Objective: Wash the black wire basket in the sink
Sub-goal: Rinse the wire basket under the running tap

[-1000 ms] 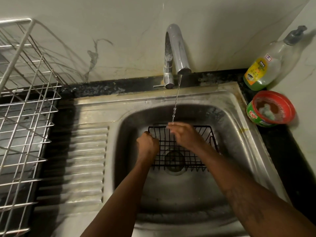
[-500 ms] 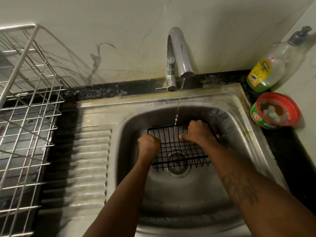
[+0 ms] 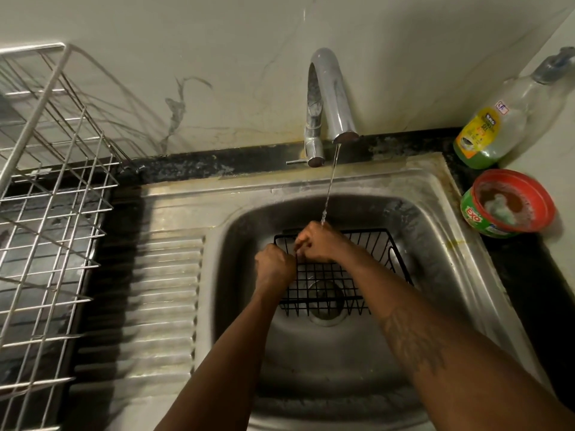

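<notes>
1. The black wire basket [image 3: 323, 278] sits inside the bowl of the sink [image 3: 311, 185], over its drain [image 3: 326, 320], which shows through the grid.
2. The left hand [image 3: 273, 269] is closed into a fist on the basket's left rim, at the left side of the sink bowl, gripping the wire.
3. The right hand [image 3: 323, 244] lies just beside the left one, toward the back of the sink bowl, with its fingers curled down onto the basket's back left corner. Whether they close round a wire cannot be told.
4. The tap [image 3: 333, 94] stands at the back edge of the sink, and a thin stream of water [image 3: 329, 188] falls from it onto the right hand.
5. A ribbed drainboard [image 3: 161, 290] forms the left part of the sink.
6. A metal dish rack [image 3: 53, 197] stands to the left of the sink, beyond the drainboard.
7. A soap bottle [image 3: 494, 129] with a yellow label stands at the back right corner of the sink, on the dark counter.
8. A red-rimmed green tub [image 3: 510, 203] sits just beside the sink's right edge, near the bottle.
</notes>
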`<state>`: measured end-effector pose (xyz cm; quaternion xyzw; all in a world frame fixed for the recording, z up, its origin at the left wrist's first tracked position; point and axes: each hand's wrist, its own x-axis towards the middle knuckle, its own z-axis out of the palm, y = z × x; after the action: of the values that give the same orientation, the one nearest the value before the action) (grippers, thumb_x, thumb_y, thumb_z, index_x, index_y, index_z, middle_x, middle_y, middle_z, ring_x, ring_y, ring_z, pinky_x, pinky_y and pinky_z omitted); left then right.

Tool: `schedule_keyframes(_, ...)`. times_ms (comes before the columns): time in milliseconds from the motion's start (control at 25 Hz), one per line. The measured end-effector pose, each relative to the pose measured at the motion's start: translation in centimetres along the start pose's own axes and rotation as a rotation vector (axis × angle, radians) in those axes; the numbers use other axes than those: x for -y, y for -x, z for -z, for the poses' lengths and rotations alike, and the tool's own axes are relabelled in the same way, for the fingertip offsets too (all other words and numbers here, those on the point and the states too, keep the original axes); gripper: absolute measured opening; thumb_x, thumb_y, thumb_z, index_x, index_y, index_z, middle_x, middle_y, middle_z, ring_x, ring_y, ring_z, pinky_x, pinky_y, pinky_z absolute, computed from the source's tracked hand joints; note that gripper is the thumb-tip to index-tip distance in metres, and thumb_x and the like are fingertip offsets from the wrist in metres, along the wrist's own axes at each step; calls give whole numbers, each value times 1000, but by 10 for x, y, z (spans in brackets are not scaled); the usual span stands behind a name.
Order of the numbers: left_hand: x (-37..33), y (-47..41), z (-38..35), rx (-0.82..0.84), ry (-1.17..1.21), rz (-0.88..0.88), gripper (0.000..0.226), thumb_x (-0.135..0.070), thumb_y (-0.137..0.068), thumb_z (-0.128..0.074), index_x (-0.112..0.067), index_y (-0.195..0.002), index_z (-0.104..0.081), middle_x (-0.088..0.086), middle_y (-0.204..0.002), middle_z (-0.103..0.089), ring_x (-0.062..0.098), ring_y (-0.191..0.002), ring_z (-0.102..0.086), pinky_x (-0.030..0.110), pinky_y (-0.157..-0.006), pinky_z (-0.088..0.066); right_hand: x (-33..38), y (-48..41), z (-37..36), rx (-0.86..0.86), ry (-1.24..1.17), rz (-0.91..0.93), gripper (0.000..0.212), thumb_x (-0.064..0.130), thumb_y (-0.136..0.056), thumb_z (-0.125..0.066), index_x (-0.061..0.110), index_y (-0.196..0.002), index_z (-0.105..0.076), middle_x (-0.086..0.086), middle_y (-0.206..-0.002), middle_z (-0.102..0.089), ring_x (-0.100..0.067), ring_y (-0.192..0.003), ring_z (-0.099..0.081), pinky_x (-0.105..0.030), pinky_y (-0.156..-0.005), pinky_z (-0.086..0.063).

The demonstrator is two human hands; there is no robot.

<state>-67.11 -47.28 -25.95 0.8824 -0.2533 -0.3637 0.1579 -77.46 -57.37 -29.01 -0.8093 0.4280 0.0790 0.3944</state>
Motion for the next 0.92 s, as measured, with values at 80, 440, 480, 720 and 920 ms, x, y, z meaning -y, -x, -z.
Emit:
schedule_keyframes(80,5,-3,6,-20,5,9,24,-10,-99,-54,-13,-75,-50,6,-83,-60,10,-63,-56,17,-47,-41,-28,10,12,27,1,-68,17,25,-87,-77,26,-104,-74,5,-109,-71,-11,-106,-65,-33,-94,-54)
schedule_keyframes(440,-6,9,-13,32,24,-107,14,-17,-99,-55,-12,-87,-61,9,-89,-67,16,-75,-66,29,-66,-60,19,-10,-16,-8,47,25,19,21,-99,-60,30,-83,-59,2,-90,-61,-16,-79,-61,-41,-78,-56)
schedule_keyframes(480,-4,9,-7,23,9,-95,18,-15,-100,-54,-13,-83,-60,8,-85,-66,14,-70,-64,25,-60,-57,15,-12,-17,5,-6,41,13,19,-97,-64,30,-90,-64,5,-90,-62,-11,-81,-61,-34,-77,-55)
schedule_keyframes(720,15,-2,19,-89,-60,-36,14,-12,-98,-53,-3,-91,-61,18,-99,-65,21,-73,-62,29,-70,-49,-37,16,10,-103,69,-232,29,37,-80,-84,24,-97,-65,3,-102,-61,-13,-91,-60,-32,-77,-51)
schedule_keyframes(920,7,5,1,-2,-32,-148,20,-16,-100,-49,-4,-98,-65,2,-79,-60,15,-67,-58,14,-56,-47,38,-1,-18,18,65,48,15,24,-99,-59,23,-87,-68,-3,-86,-66,-17,-78,-64,-43,-78,-57)
